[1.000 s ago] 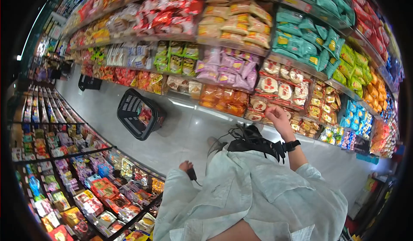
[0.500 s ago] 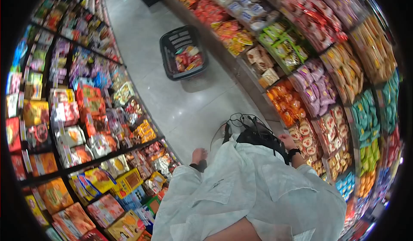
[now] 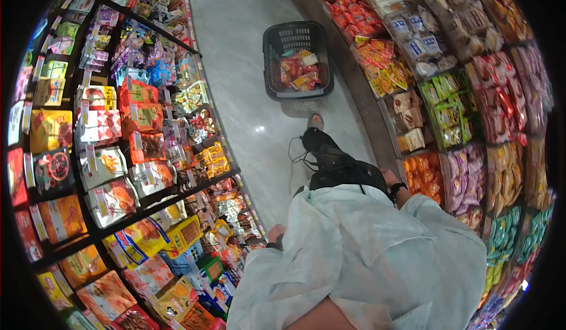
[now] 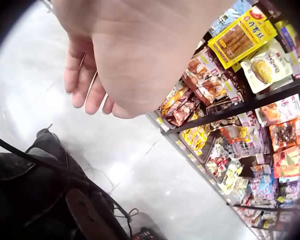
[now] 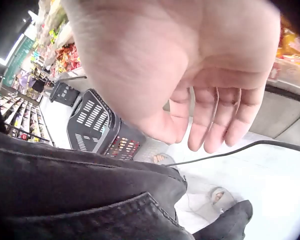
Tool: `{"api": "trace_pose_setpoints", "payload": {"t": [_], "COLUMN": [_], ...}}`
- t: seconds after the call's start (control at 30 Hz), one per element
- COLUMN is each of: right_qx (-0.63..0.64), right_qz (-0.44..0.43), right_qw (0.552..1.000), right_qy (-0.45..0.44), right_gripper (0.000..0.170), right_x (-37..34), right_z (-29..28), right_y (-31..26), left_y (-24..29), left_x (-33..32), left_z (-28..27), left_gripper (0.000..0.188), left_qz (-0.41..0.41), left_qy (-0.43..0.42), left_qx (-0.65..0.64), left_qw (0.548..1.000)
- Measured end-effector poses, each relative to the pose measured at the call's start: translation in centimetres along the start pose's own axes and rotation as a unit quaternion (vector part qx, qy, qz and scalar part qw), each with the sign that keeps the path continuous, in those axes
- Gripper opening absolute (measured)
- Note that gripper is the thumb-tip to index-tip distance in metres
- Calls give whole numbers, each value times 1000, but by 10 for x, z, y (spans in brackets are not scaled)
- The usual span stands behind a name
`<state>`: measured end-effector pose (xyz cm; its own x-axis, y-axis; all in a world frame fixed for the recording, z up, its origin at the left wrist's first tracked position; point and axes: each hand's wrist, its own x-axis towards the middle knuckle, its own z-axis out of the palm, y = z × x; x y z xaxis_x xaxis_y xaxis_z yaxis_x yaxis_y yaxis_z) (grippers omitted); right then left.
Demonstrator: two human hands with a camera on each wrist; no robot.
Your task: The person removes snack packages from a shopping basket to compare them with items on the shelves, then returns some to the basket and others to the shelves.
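My left hand [image 3: 276, 234] hangs low beside the left shelf, mostly hidden by the sleeve in the head view. In the left wrist view this left hand [image 4: 130, 55] has loose fingers and holds nothing. On the other side, my right hand [image 3: 389, 178] hangs beside the black trousers, close to the right shelf. The right wrist view shows the right hand [image 5: 190, 65] with relaxed, slightly bent fingers and an empty palm. Ahead on the floor stands a black shopping basket [image 3: 295, 38], holding several snack packets [image 3: 299, 73]; neither hand touches it.
Sloped racks of packaged snacks [image 3: 106, 171] line the left side. Bins of wrapped snacks [image 3: 448, 106] run along the right, above a grey base. Grey tiled floor [image 3: 236, 106] lies between them. A second dark basket [image 5: 65, 94] stands farther back.
My right hand has come down from the round-cake packets on the shelf to my side. The view has turned along the aisle, and the basket now appears straight ahead of my foot.
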<state>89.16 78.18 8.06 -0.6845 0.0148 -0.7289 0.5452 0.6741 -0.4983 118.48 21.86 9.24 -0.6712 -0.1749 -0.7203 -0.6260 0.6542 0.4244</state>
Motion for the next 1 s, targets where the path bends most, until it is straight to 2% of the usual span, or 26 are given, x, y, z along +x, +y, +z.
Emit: {"api": "trace_pose_setpoints", "payload": {"t": [0.07, 0.1, 0.2, 0.27, 0.33, 0.37, 0.4, 0.43, 0.47, 0.5, 0.6, 0.7, 0.73, 0.83, 0.93, 0.97, 1.0], "right_qx": [-15, -86, -7, -53, -12, 84, 181, 203, 227, 250, 251, 261, 255, 334, 382, 392, 395], "right_qz": [37, -28, 80, -9, -49, -60, -78, -99, -117, -132, -129, -43, -14, 85, 244, 265, 278], "right_qw": [999, 995, 989, 991, 994, 991, 979, 973, 966, 959, 959, 963, 964, 931, 874, 863, 857], "right_qy": [-16, -53, -121, -124, -97, -80, -56, -47, -38, -30, 5, 54, 69, 123, 176, 176, 179], "right_gripper": [34, 31, 27, 30, 25, 24, 23, 22, 21, 20, 19, 21, 21, 22, 22, 22, 22], "right_x": [22, 63, 94, 152, 178, 179, 185, 187, 188, 192, 210, 209, 205, 205, 176, 165, 165], "right_z": [-8, 0, -23, -25, -41, -47, -58, -71, -83, -89, -99, -98, -95, -61, -26, -6, 0], "right_y": [-76, -73, -201, -248, -311, -343, -376, -401, -422, -434, -435, -421, -412, -364, -388, -401, -405], "left_y": [10, 22, 56, 86, 150, 133, 136, 140, 166, 187, 233, 244, 261, 363, 357, 359, 384], "left_x": [9, 15, 39, 72, 97, 127, 160, 194, 213, 234, 305, 394, 411, 454, 563, 596, 618], "left_z": [-30, -49, -109, -154, -212, -218, -231, -245, -269, -289, -342, -370, -387, -452, -478, -489, -503], "left_gripper": [38, 38, 38, 38, 28, 24, 21, 18, 16, 14, 22, 33, 36, 41, 45, 50, 50], "left_qz": [-27, -23, 19, 25, -5, -70, -98, -126, -132, -141, -128, -47, -49, -48, 22, -3, 12], "left_qy": [1, 4, 29, 49, 45, 46, 46, 57, 66, 73, 62, 111, 94, 59, 59, 34, -7], "left_qx": [-11, -13, 13, 56, 171, -135, -300, -455, -480, -504, -405, -164, -131, -28, 16, -22, 11], "left_qw": [1000, 1000, 999, 997, 984, 987, 948, 880, 865, 849, 903, 979, 986, 997, 998, 999, 1000]}}
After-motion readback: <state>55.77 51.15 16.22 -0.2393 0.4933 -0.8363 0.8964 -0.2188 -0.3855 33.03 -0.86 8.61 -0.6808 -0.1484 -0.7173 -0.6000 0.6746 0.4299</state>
